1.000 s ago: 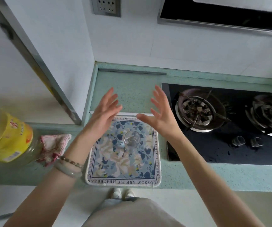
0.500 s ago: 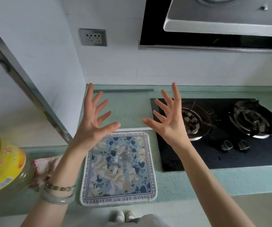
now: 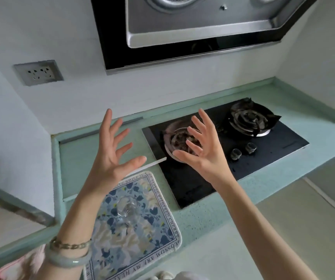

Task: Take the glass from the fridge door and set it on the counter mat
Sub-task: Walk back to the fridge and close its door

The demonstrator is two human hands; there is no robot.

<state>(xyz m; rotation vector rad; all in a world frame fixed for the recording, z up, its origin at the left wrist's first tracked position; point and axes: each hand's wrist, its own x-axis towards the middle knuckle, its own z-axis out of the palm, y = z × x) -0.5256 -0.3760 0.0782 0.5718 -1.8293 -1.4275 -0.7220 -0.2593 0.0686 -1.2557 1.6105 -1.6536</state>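
A small clear glass [image 3: 127, 209] stands upright on the blue floral counter mat [image 3: 152, 235], near the mat's middle. My left hand [image 3: 112, 158] is raised above the mat's far edge, fingers spread, holding nothing. My right hand [image 3: 201, 150] is raised in front of the left stove burner, fingers spread and empty too. Both hands are well above and apart from the glass. The fridge door is out of view.
A black gas hob [image 3: 263, 146] with two burners and two knobs [image 3: 243, 151] lies right of the mat on the green counter [image 3: 77, 158]. A range hood [image 3: 192, 27] hangs above. A wall socket [image 3: 39, 72] is at left. A pink cloth [image 3: 17, 267] lies at the bottom left.
The view has tilted up and swung right, so the yellow-labelled jar at left has left the frame. Both open hands have risen further above the mat. The glass has stayed put.
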